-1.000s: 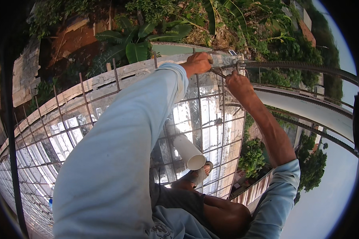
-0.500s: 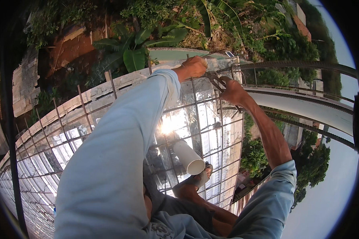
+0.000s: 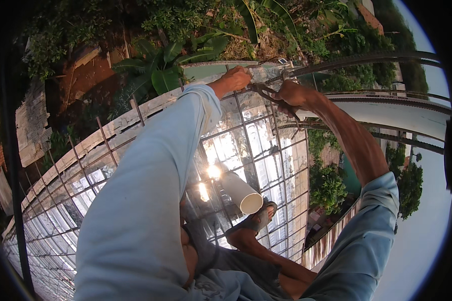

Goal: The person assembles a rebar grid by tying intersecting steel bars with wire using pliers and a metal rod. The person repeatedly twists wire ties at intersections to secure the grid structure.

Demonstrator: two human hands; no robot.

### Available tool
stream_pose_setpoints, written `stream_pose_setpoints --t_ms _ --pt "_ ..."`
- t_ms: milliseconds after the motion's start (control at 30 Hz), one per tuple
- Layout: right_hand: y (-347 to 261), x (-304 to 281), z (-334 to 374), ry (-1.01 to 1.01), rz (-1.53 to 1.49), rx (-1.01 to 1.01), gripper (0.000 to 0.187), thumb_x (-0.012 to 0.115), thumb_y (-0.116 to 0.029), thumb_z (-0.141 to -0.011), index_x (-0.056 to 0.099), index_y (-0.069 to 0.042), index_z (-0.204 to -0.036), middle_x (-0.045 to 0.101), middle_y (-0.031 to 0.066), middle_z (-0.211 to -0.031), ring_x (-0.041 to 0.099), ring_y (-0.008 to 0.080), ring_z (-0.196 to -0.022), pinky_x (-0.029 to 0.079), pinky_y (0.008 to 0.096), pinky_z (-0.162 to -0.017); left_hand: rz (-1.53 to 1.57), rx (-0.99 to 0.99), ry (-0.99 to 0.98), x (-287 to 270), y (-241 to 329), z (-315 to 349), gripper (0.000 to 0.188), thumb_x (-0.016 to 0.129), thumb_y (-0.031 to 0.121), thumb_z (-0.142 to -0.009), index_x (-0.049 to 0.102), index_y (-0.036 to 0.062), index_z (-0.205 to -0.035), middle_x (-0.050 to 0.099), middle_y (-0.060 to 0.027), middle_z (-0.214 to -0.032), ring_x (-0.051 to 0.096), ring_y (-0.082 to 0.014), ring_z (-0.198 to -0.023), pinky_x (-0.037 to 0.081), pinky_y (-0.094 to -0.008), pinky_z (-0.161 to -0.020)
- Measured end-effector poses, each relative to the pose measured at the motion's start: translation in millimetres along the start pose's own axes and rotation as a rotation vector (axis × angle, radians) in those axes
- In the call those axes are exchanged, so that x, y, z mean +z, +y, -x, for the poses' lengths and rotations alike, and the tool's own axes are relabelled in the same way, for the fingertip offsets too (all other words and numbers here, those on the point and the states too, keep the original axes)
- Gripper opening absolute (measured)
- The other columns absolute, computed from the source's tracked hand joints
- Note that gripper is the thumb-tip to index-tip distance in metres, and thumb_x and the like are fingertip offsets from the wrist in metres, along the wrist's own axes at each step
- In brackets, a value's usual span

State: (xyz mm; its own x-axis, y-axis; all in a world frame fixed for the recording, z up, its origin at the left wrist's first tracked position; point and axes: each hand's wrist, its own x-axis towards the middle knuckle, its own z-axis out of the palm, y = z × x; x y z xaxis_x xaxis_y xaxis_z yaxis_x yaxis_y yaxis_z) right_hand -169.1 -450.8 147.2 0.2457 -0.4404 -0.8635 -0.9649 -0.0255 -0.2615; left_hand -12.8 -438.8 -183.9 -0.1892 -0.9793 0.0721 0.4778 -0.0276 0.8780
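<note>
"Pincers [image 3: 264, 92], dark and long-handled: where does the head view put them, taking the white pipe [image 3: 237, 190] as our mark?"

"Beyond the pipe and slightly to its right, slanting near the edge of the steel grid [image 3: 244, 124]."

"And the right hand [image 3: 292, 95]?"

"Also beyond the pipe, farther right. It is wrapped firmly around the handles, and one handle tip pokes out below. Its palm and most of the grip are hidden from us."

"What about the left hand [image 3: 236, 79]?"

"Almost straight beyond the pipe, just beside the head of the tool. Its fingers are bunched and bent inward, but the fingertips are turned away. I cannot tell how tightly they close, or whether they have hold of anything."

"Are the jaws biting something?"

"I cannot tell; they are small and dark among the bars there."

"What else is hard to see?"

"Left of the pipe, the pale blue left sleeve [image 3: 140, 195] covers much of the grid. A glare spot [image 3: 213, 171] beside the pipe washes out the shiny surface. Nearer than the pipe, the sandalled foot [image 3: 261, 216] is partly behind its rim. Far right of it, thick ribbed bars [image 3: 356, 57] are cut off by the black lens border."
</note>
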Motion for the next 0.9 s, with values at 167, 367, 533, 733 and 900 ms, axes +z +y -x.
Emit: stream_pose_setpoints --t_ms 167,367,533,733,900 --pt "39 47 -6 0.006 -0.740 0.133 0.022 0.055 -0.015 -0.102 0.056 0.002 -0.089 0.060 0.0083 -0.067 0.057 0.0154 -0.051 0.043 0.0277 -0.036 -0.429 -0.077 -0.046 43 23 -2 0.022 0.060 0.029 -0.099 0.060 0.0070 -0.101 0.069 -0.0193 -0.103 0.071 -0.0319 -0.079 0.059 -0.0436 -0.063" --pt "-3 134 -17 0.274 -1.031 0.055 0.015 0.054 -0.003 -0.096 0.052 0.012 -0.094 0.061 0.0178 -0.071 0.060 0.0241 -0.057 0.050 0.0378 -0.051 -0.290 -0.297 0.172 26 64 22 0.031 0.069 0.020 -0.088 0.066 0.0027 -0.114 0.072 -0.0164 -0.101 0.067 -0.0199 -0.061 0.056 -0.0355 -0.052" --pt "14 207 -59 0.687 -0.469 0.083 0.027 0.059 -0.012 -0.094 0.064 0.014 -0.095 0.068 0.0318 -0.086 0.073 0.0355 -0.083 0.057 0.0396 -0.069 -0.420 -0.396 0.103 50 94 5 0.028 0.070 0.021 -0.090 0.069 -0.0014 -0.107 0.074 -0.0180 -0.091 0.068 -0.0200 -0.055 0.057 -0.0352 -0.044" --pt "14 188 -23 0.562 -0.719 0.022 0.025 0.059 -0.013 -0.094 0.062 0.013 -0.092 0.066 0.0216 -0.073 0.067 0.0255 -0.055 0.055 0.0390 -0.049 -0.528 -0.313 0.042 51 130 -9 0.037 0.066 0.018 -0.085 0.066 0.0002 -0.117 0.073 -0.0133 -0.092 0.068 -0.0177 -0.059 0.056 -0.0344 -0.047" --pt "29 168 -14 0.388 -0.502 -0.157 0.023 0.075 -0.015 -0.085 0.063 0.003 -0.078 0.060 0.0071 -0.062 0.057 0.0134 -0.045 0.042 0.0300 -0.038 -1.157 0.100 0.247 -48 182 98 0.055 0.071 0.057 -0.086 0.069 0.0133 -0.120 0.074 -0.0169 -0.098 0.070 -0.0278 -0.081 0.056 -0.0494 -0.075"
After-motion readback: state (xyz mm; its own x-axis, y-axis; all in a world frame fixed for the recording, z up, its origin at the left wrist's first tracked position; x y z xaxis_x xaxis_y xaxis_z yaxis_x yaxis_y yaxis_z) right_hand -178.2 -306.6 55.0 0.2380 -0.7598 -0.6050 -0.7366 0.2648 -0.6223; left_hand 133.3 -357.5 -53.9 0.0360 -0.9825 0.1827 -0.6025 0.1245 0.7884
